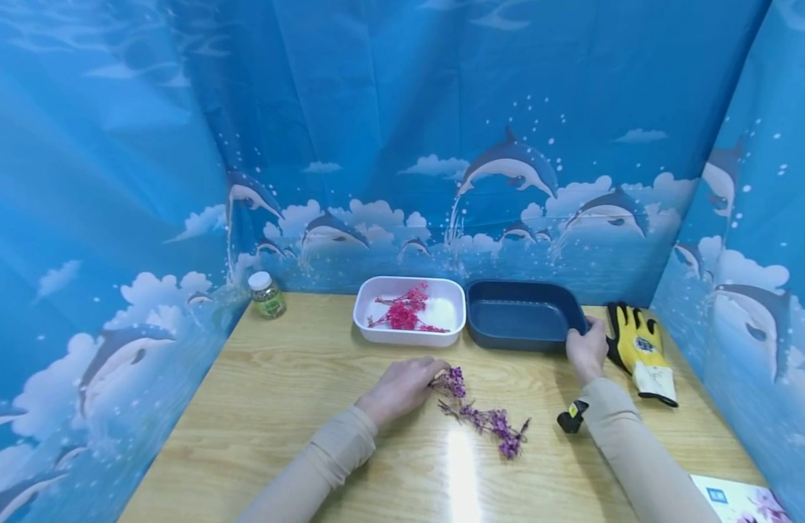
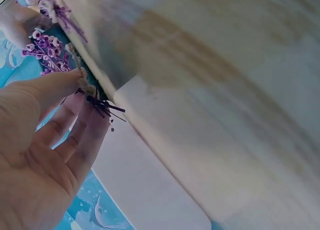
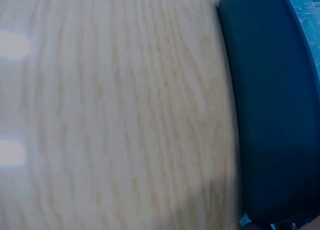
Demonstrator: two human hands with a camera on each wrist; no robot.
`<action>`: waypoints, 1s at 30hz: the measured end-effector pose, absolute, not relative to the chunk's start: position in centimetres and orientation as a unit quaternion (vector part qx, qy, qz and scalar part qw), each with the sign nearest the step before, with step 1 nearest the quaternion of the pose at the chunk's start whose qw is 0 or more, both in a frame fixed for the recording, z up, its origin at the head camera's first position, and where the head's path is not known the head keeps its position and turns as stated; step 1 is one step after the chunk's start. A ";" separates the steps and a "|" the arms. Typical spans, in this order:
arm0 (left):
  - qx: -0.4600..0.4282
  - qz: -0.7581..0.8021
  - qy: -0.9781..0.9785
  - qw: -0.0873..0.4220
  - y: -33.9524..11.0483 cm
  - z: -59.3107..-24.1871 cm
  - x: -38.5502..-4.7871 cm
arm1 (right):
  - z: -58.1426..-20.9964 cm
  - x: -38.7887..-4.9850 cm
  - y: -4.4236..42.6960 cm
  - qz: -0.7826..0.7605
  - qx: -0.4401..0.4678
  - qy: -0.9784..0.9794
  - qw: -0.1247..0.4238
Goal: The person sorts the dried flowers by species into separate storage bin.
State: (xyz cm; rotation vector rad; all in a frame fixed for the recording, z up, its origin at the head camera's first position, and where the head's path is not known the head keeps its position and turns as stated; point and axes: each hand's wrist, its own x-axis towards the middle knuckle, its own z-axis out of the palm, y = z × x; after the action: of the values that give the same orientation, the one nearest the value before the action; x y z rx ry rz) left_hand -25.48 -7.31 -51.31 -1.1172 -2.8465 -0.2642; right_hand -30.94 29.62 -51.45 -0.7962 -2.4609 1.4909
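A small sprig of purple dried flowers (image 1: pixel 456 382) is pinched at its stem end by my left hand (image 1: pixel 399 391), just in front of the white tray (image 1: pixel 402 337). In the left wrist view, thumb and fingertips meet on the twine-tied stems (image 2: pixel 87 87). Another purple sprig (image 1: pixel 500 427) lies on the table close by. My right hand (image 1: pixel 587 350) grips the right end of the dark blue tray (image 1: pixel 516 341). That tray's long side wall (image 3: pixel 275 105) fills the right part of the right wrist view, where the hand is almost wholly out of frame. Red flower sprigs (image 1: pixel 402 316) lie inside the white tray.
Right of the blue tray lies a yellow and black work glove (image 1: pixel 644 349). A white-capped jar (image 1: pixel 267 296) stands at the back left. A printed card or booklet (image 1: pixel 736 497) lies at the near right corner. Dolphin-patterned blue sheeting (image 1: pixel 409 145) walls the wooden table (image 1: pixel 278 378).
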 end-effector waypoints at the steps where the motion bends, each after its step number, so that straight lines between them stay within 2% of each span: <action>1: -0.361 -0.091 -0.927 0.038 -7.3 -51.2 -25.5 | -51.4 -30.9 29.6 0.498 -0.265 -0.822 0.080; 10: -0.329 -0.186 -0.925 0.029 -6.9 -49.4 -25.9 | -51.2 -30.6 29.3 0.501 -0.263 -0.821 0.079; 16: -0.335 -0.244 -0.909 0.055 -5.8 -47.9 -27.0 | -51.1 -30.5 29.2 0.505 -0.261 -0.819 0.076; 24: -0.351 -0.245 -0.900 0.078 -4.0 -46.0 -28.7 | -50.9 -30.3 29.3 0.512 -0.261 -0.816 0.061; 30: -0.347 -0.229 -0.906 0.074 -2.2 -44.4 -30.1 | -51.0 -30.3 29.2 0.516 -0.260 -0.814 0.064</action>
State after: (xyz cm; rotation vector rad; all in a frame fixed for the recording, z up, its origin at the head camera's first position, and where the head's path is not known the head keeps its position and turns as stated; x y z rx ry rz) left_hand -30.10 -2.21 -44.36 -1.0417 -2.7202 -0.6884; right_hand -30.30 29.18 -51.01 -0.7845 -2.4588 1.5574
